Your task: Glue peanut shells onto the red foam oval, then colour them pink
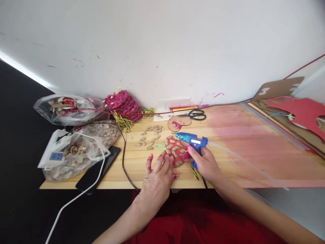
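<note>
My right hand [204,162] is wrapped round a blue hot glue gun [195,140], whose nozzle points left above a red piece [180,151] covered with unshelled peanuts [175,148]. A green loop [160,147] sticks out from the left end of the red piece, and yellow-green tassel strands [196,171] show below its right side. My left hand [158,176] rests at the lower left edge of the piece. Its middle fingers bend together onto a peanut there, which they partly hide, while the little finger stands apart. Pink stains mark the fingertips of both hands.
Loose peanuts [153,135] lie behind the piece. Black-handled scissors [196,114] and a pink-stained cutout [179,123] are farther back. Left are pink tasselled pieces [124,105], plastic bags [96,135], a power strip [57,149] and phone [99,169]. Cardboard [276,84] stands right. Cords cross the table.
</note>
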Motion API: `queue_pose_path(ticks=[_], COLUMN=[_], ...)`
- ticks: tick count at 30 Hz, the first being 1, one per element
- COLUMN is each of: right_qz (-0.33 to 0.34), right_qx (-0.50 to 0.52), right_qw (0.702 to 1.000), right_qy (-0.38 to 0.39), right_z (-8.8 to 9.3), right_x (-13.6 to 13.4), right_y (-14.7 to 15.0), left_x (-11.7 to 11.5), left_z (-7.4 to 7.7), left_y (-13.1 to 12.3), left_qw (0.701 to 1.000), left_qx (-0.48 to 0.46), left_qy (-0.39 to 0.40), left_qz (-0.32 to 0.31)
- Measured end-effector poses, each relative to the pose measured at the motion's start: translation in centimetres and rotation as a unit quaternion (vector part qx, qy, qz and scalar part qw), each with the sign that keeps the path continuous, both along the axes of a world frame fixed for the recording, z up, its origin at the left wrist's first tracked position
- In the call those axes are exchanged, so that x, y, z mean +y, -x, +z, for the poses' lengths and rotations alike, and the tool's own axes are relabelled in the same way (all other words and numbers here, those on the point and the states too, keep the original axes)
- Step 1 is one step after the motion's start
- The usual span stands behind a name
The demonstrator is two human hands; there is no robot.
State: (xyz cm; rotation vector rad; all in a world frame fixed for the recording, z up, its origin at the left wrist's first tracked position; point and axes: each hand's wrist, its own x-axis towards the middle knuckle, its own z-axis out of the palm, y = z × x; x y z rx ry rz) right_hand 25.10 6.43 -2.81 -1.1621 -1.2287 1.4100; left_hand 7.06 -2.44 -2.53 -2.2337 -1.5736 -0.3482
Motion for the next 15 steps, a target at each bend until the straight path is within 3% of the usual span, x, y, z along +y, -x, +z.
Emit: queue_pose_path(ticks=[15], right_qz=[0.001], right_qx=[0.004], right_qw=[1.000], right_qy=[-0.001], right_z=[0.26], right_x=[-0.15], right_y=[0.10], left_x=[-0.04], left_z=[0.26], left_y=[-0.23], left_qw=[1.000], left_qx=[-0.013], left_qy=[0.020], left_qz=[-0.008])
